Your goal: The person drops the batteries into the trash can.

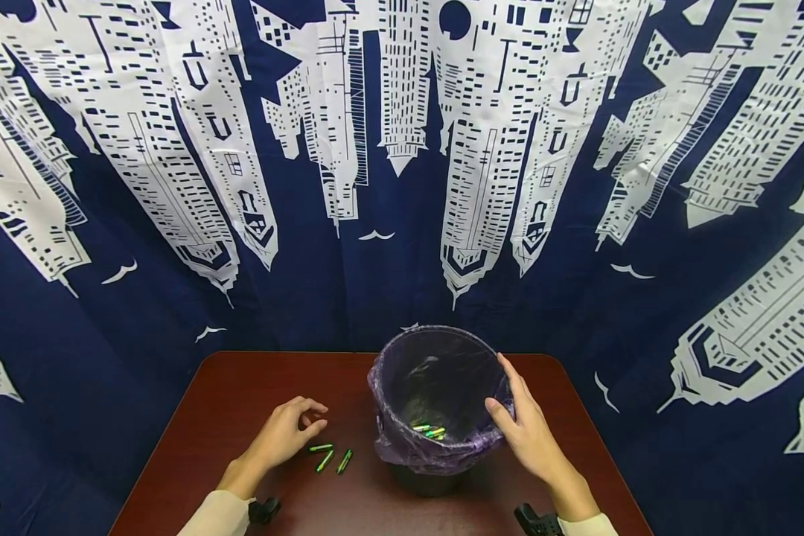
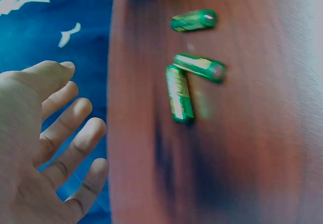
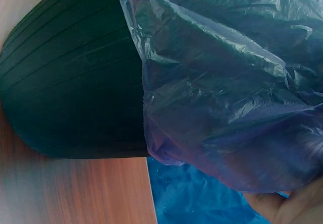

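Note:
A dark trash can (image 3: 75, 77) stands on the table, lined with a translucent purple bag (image 1: 415, 458) folded down over its rim. My right hand (image 1: 528, 432) holds the can at its right rim, thumb on the inner side and fingers along the outside. Several green batteries (image 1: 435, 432) lie at the bottom of the lined can. To its left, three more green batteries (image 2: 179, 93) lie on the tabletop, two with their ends close together. Over the table beside these loose batteries hovers my left hand (image 1: 286, 432), fingers relaxed and holding nothing.
The reddish-brown wooden table (image 1: 261, 380) has rounded far corners. Behind it hangs a dark blue curtain (image 1: 308, 298) printed with white upside-down buildings and birds. Both wrists carry small black devices (image 1: 264, 511) at the sleeve cuffs.

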`<action>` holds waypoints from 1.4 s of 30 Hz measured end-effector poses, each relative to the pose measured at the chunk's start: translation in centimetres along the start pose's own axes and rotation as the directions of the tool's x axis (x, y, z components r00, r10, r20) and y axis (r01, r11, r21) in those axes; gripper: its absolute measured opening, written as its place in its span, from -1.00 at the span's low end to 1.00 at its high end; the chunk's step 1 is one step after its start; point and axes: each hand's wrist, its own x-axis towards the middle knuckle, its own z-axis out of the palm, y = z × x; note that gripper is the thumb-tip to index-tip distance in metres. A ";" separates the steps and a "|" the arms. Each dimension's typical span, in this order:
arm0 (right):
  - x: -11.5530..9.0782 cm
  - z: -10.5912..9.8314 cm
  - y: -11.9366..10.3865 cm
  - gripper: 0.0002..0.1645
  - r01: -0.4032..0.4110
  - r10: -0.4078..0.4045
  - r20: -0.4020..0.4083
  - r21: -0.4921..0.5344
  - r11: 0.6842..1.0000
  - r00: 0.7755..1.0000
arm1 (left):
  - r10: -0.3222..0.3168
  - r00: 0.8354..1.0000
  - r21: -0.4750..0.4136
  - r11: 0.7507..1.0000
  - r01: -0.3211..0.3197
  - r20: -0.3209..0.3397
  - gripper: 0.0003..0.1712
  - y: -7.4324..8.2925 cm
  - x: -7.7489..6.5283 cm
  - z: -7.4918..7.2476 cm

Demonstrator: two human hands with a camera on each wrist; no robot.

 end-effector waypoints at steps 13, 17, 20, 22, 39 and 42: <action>-0.1 0.1 0.1 0.00 -0.002 0.002 -0.007 -0.004 1.000 1.000 | -0.070 0.994 -0.014 0.997 0.071 0.086 -0.62 -2.9 -1.7 2.0; -0.2 0.1 0.1 0.00 -0.012 0.012 -0.004 -0.004 1.000 1.000 | -0.083 0.993 -0.010 0.996 0.084 0.086 -0.62 -3.1 -2.1 2.4; -0.3 0.1 0.1 0.00 -0.013 0.013 -0.007 -0.004 1.000 1.000 | -0.088 0.993 -0.003 0.996 0.088 0.081 -0.63 -3.3 -2.3 2.8; -0.3 0.0 0.1 0.00 -0.012 0.012 -0.010 -0.005 1.000 1.000 | -0.090 0.993 0.001 0.996 0.090 0.077 -0.65 -3.5 -2.3 3.0; -0.1 0.3 0.4 -0.02 -0.011 0.011 -0.013 0.001 1.000 1.000 | -0.166 0.986 -0.017 0.986 0.166 -0.003 -0.77 -3.9 -3.2 4.5; -0.1 0.2 0.4 -0.02 -0.013 0.013 -0.016 -0.004 1.000 1.000 | -0.159 0.987 -0.027 0.987 0.159 -0.009 -0.79 -3.7 -2.9 4.5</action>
